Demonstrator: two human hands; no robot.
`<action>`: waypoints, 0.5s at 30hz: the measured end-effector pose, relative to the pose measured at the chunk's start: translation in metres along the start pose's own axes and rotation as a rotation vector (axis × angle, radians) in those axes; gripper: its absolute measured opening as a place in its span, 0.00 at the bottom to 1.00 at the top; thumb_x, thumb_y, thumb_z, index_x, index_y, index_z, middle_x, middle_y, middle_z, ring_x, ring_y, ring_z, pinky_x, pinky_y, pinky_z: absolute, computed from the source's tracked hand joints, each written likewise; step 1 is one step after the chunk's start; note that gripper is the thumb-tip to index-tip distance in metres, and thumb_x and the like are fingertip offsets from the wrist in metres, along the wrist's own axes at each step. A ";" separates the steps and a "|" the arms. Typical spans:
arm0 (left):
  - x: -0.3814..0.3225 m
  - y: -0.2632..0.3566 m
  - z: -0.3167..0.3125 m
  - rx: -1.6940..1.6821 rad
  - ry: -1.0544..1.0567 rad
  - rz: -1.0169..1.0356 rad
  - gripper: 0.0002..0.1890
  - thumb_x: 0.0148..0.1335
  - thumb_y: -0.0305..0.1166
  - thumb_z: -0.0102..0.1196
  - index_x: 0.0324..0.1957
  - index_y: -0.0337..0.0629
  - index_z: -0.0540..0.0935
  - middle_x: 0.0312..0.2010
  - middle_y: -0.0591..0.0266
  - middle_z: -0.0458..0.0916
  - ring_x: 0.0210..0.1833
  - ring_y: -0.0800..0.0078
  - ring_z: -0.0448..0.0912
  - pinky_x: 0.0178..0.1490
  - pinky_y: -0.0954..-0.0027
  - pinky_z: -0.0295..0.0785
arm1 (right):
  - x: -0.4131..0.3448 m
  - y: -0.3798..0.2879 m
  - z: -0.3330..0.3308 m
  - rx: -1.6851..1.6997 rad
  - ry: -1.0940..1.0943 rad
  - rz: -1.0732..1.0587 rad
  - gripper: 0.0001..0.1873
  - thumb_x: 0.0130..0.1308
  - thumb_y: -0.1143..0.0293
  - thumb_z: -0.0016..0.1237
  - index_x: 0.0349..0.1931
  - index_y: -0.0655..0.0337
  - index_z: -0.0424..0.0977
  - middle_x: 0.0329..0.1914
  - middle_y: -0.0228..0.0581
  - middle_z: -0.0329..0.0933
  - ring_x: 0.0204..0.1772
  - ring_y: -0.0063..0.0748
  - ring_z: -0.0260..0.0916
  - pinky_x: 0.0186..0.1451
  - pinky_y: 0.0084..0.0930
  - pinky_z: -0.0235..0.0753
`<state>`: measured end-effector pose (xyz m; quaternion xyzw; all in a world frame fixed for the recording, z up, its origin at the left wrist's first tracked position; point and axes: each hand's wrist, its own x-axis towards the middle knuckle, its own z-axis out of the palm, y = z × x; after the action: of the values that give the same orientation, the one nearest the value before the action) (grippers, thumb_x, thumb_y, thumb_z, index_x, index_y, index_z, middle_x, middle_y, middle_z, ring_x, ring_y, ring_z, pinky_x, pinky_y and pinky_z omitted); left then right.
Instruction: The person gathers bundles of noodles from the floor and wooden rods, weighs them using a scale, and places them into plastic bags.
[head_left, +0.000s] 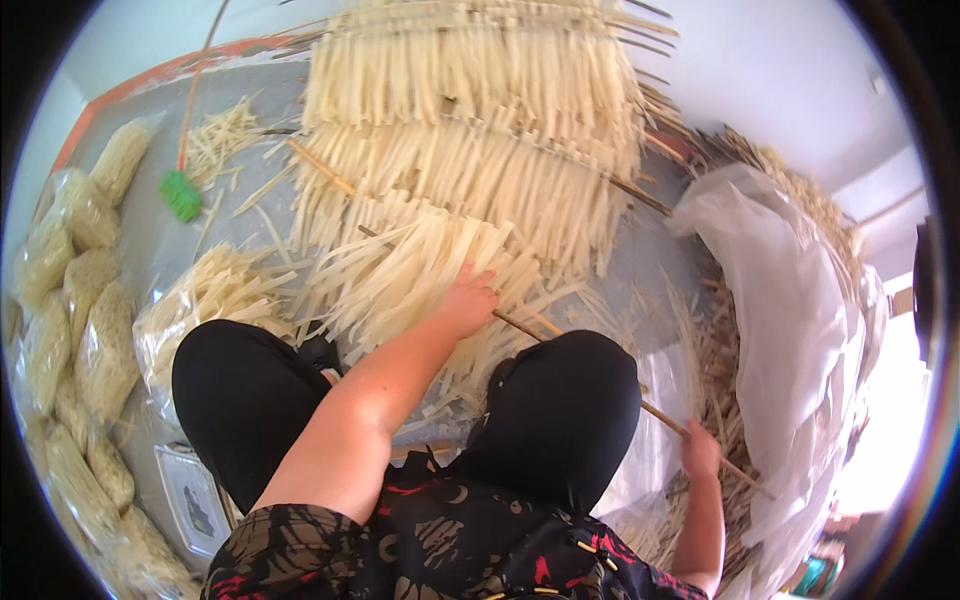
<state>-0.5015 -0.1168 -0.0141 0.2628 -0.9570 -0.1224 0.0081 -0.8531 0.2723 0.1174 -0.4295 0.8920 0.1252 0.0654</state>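
Note:
A long thin wooden stick (664, 420) slants across in front of me, passing over or beside my right knee. My right hand (702, 448) grips it near its lower right end. My left hand (471, 300) lies on a layer of pale flat strips (420, 262), like wide dried noodles, draped over the stick's far part. Its fingers point forward over the strips; its palm and whatever is under it are hidden. The far tip of the stick shows beyond the strips on the left. More strips hang in overlapping rows (480, 172) on sticks ahead.
Filled clear plastic bags (101, 352) are piled along the left. An open plastic bag of strips (217, 300) stands beside my left knee. A green-headed brush (180, 196) with a long handle is farther back. White plastic sheeting (780, 322) and heaped sticks (720, 352) line the right side.

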 end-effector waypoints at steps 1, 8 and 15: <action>-0.001 0.006 0.001 -0.002 0.007 0.021 0.13 0.57 0.36 0.53 0.43 0.48 0.82 0.46 0.67 0.81 0.69 0.67 0.61 0.75 0.45 0.37 | 0.007 -0.058 0.000 0.192 0.007 -0.093 0.17 0.60 0.71 0.48 0.51 0.55 0.71 0.42 0.50 0.79 0.45 0.54 0.75 0.47 0.45 0.74; -0.017 -0.016 0.026 -0.007 0.060 0.075 0.10 0.58 0.33 0.51 0.41 0.48 0.80 0.49 0.64 0.80 0.70 0.67 0.60 0.75 0.50 0.42 | 0.044 -0.172 0.049 0.314 -0.018 -0.456 0.15 0.67 0.60 0.41 0.50 0.53 0.73 0.41 0.48 0.78 0.45 0.56 0.74 0.47 0.43 0.73; -0.007 -0.035 0.028 0.200 -0.010 0.023 0.10 0.58 0.37 0.53 0.42 0.53 0.81 0.53 0.65 0.77 0.70 0.65 0.61 0.73 0.45 0.44 | -0.056 -0.025 0.006 -0.007 -0.176 -0.207 0.08 0.68 0.62 0.38 0.43 0.48 0.70 0.33 0.39 0.77 0.40 0.47 0.76 0.40 0.42 0.74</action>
<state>-0.4798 -0.1361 -0.0490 0.2504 -0.9675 -0.0277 -0.0215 -0.7992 0.3009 0.1202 -0.5071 0.8331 0.1581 0.1543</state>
